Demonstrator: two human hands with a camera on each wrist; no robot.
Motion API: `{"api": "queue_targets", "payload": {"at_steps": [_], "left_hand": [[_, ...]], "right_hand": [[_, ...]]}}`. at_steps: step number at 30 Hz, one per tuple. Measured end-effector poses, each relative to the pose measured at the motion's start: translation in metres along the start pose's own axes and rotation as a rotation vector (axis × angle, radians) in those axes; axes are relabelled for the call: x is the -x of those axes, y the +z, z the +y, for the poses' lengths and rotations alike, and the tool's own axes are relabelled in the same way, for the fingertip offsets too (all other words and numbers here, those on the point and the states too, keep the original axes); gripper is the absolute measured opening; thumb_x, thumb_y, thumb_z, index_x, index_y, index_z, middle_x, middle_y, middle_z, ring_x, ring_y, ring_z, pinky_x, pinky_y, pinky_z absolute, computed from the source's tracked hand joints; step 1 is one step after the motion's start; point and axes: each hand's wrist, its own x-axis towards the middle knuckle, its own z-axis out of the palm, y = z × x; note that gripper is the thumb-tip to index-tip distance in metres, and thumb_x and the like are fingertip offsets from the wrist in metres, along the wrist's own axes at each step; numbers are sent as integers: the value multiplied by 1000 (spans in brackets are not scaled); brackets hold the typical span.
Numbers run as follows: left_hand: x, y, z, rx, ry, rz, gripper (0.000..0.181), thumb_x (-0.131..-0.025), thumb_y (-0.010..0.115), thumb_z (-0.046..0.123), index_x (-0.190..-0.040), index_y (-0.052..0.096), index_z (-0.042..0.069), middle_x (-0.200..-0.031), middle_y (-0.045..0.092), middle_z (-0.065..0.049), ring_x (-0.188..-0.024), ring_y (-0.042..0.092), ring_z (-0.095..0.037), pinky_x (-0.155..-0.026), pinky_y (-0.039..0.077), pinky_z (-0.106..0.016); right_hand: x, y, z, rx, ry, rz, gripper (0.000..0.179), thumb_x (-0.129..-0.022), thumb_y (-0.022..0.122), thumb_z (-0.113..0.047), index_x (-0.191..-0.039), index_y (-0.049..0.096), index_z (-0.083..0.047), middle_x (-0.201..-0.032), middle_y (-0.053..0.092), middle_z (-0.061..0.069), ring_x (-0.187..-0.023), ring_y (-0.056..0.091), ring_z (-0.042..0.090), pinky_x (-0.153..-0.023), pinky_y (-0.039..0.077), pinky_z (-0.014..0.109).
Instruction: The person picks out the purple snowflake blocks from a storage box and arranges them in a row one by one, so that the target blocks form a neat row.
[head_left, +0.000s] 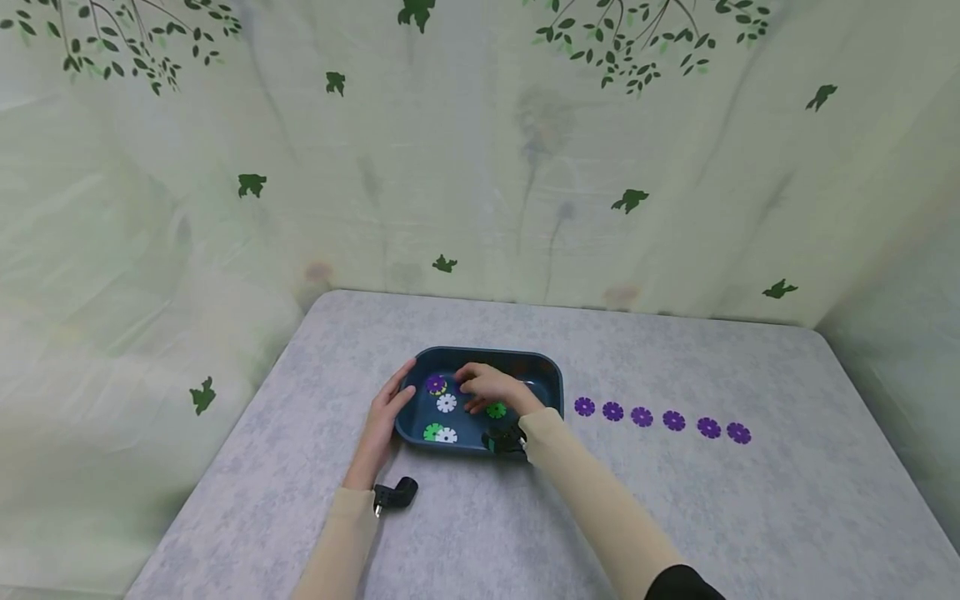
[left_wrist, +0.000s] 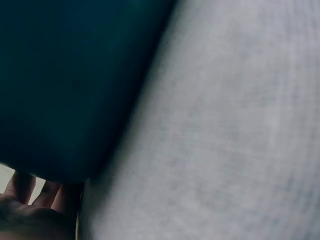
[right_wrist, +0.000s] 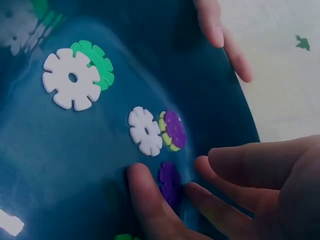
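Note:
A dark blue tray (head_left: 468, 429) holds several flower-shaped notched discs. My left hand (head_left: 382, 417) grips its left side, thumb over the rim and fingers along the outer wall. In the left wrist view only the tray's outer wall (left_wrist: 65, 85) and a few fingers show. My right hand (head_left: 495, 387) reaches down into the tray. Its thumb and fingers are spread on either side of a purple disc (right_wrist: 170, 182); whether they touch it is unclear. Nearby lie a white disc (right_wrist: 146, 131), a purple disc (right_wrist: 175, 129) over a yellow one, and another white disc (right_wrist: 60, 90) overlapping a green disc (right_wrist: 104, 65).
Right of the tray, several purple discs (head_left: 642, 417) lie in a slanting row on the grey tabletop (head_left: 750, 517). Another green disc (head_left: 496, 410) lies in the tray under my right hand. A pale leaf-printed curtain (head_left: 480, 167) hangs behind the table.

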Motion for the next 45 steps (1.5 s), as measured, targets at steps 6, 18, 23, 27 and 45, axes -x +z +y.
{"api": "queue_targets", "payload": {"at_steps": [6, 18, 23, 27, 45], "left_hand": [[8, 5, 20, -2, -21, -25, 48, -100, 49, 13, -147, 39, 11, -153, 31, -4, -141, 20, -17, -114, 14, -39], [-1, 3, -2, -21, 8, 17, 45, -100, 52, 18, -145, 45, 20, -150, 36, 5, -138, 25, -10, -113, 16, -35], [-1, 4, -2, -31, 8, 17, 45, -100, 51, 18, -145, 44, 20, -150, 36, 4, -139, 24, -10, -114, 15, -37], [-1, 3, -2, -36, 5, 22, 45, -100, 52, 20, -144, 45, 21, -150, 36, 5, -139, 24, -10, -114, 16, -36], [-1, 2, -5, -52, 15, 36, 47, -99, 55, 26, -144, 45, 20, -150, 37, 4, -139, 24, -10, -114, 15, -38]], "right_hand": [[-1, 0, 2, -23, 21, -20, 32, -98, 43, 1, -129, 50, 8, -115, 53, 19, -85, 63, 33, -78, 54, 39], [-3, -2, 2, 115, 18, 12, 17, -90, 52, 8, -105, 61, 10, -86, 59, 14, -60, 58, 15, -67, 56, 32], [0, -10, 3, 110, -45, 28, 13, -93, 55, 2, -102, 63, 6, -72, 57, 9, -52, 55, 13, -56, 52, 28], [7, -22, 0, 106, -136, 18, 16, -94, 55, -1, -106, 63, 6, -69, 55, 11, -50, 50, 16, -51, 46, 29], [82, -115, 32, -90, -224, 77, 24, -98, 50, -6, -117, 53, 7, -84, 56, 14, -64, 59, 19, -64, 55, 33]]}}
